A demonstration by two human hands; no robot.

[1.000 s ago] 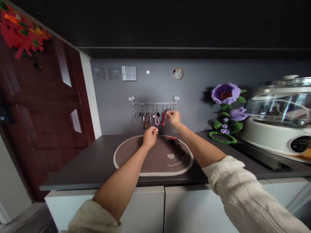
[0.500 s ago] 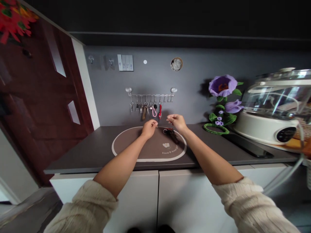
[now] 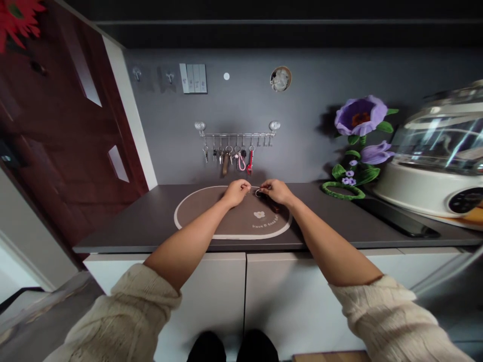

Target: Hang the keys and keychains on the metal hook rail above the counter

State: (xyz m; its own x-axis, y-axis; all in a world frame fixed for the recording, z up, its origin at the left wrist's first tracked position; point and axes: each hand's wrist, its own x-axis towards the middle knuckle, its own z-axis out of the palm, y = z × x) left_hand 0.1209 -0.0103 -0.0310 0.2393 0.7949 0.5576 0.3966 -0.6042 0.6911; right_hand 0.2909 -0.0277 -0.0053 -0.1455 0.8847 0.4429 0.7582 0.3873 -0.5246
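Note:
My right hand (image 3: pixel 276 191) is down on the brown oval mat (image 3: pixel 196 221), its fingers pinched on the ring of a dark key fob (image 3: pixel 272 205) that lies there. My left hand (image 3: pixel 237 191) hovers just left of it with fingers curled; what it holds, if anything, is too small to make out. On the wall above, a metal hook rail (image 3: pixel 236 134) carries several key bunches, among them a red fob (image 3: pixel 249 166) and a pink loop (image 3: pixel 240 163). The rail's right hooks are bare.
A dark countertop (image 3: pixel 143 226) runs over white cabinet doors. A purple fabric flower (image 3: pixel 358 141) stands at right, beside a white cooker with a glass lid (image 3: pixel 437 161). A red-brown door (image 3: pixel 56 141) is at left. Light switches (image 3: pixel 193 78) sit on the grey wall.
My right hand came down from the rail's red fob to the dark key fob on the mat. My left hand stayed near it. The view dropped and pulled back.

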